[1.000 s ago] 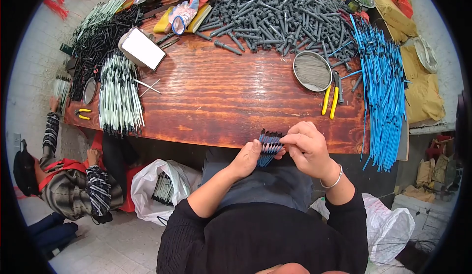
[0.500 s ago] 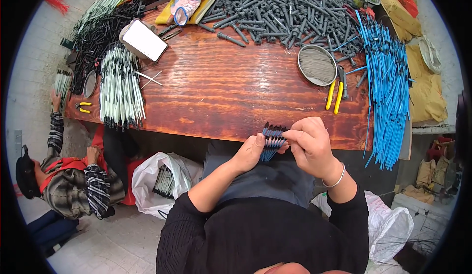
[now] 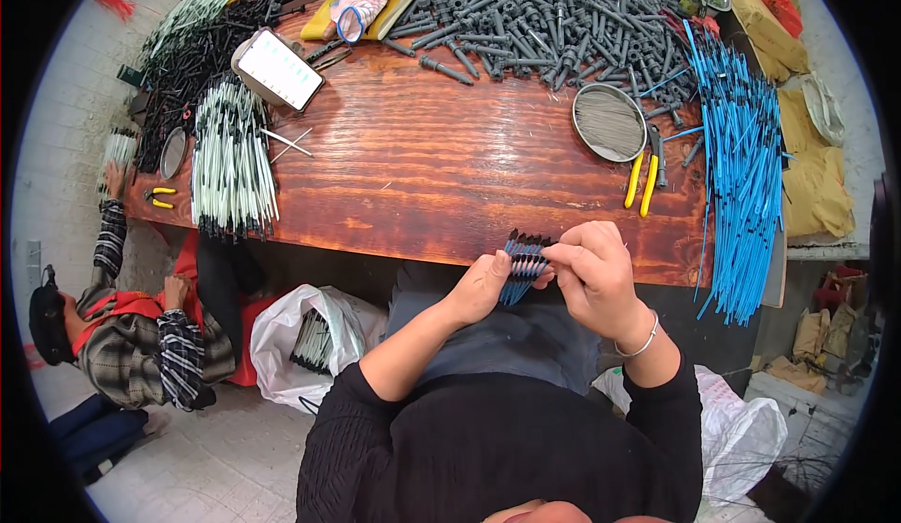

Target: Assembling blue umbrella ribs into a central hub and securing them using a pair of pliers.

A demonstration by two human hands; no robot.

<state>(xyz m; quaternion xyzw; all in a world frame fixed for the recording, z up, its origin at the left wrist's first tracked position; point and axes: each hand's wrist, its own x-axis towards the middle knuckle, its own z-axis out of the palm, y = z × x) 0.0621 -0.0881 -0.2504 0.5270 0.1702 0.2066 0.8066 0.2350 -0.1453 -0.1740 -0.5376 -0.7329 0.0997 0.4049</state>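
Hands: close together over the person's lap, just off the table's near edge; the left hand (image 3: pixel 479 288) was closed around the bundle, and the right hand (image 3: pixel 596 274) had thumb and fingertips pinched at its right side.
Blue bundle: a fan of slim blue sticks with black tips (image 3: pixel 527 253), held upright between the two hands; whether the pinch held a separate small piece, I could not tell.
Step in hand: fine finger work on one stick or gap near the black ends, as I judged it.
Next move: it seemed to call for a steady left grip and a small, exact shift of the right fingertips.
Brown table: glossy streaked wood (image 3: pixel 422 166), with grey ribbed plugs (image 3: pixel 554 26) heaped at the far side.
Right end: blue sticks (image 3: pixel 741 185) in a thick pile, a round dish (image 3: pixel 615 159) of thin grey pins (image 3: pixel 610 120), and yellow-handled pliers (image 3: pixel 634 181) just beside it.
Left end: white sticks (image 3: pixel 230 157) stacked near a lit phone (image 3: pixel 280 68).
Room: a co-worker (image 3: pixel 155 359) in plaid sat at the left, reaching toward more pale sticks; a white sack (image 3: pixel 267 363) stood between the two people on the pale floor (image 3: pixel 235 467).
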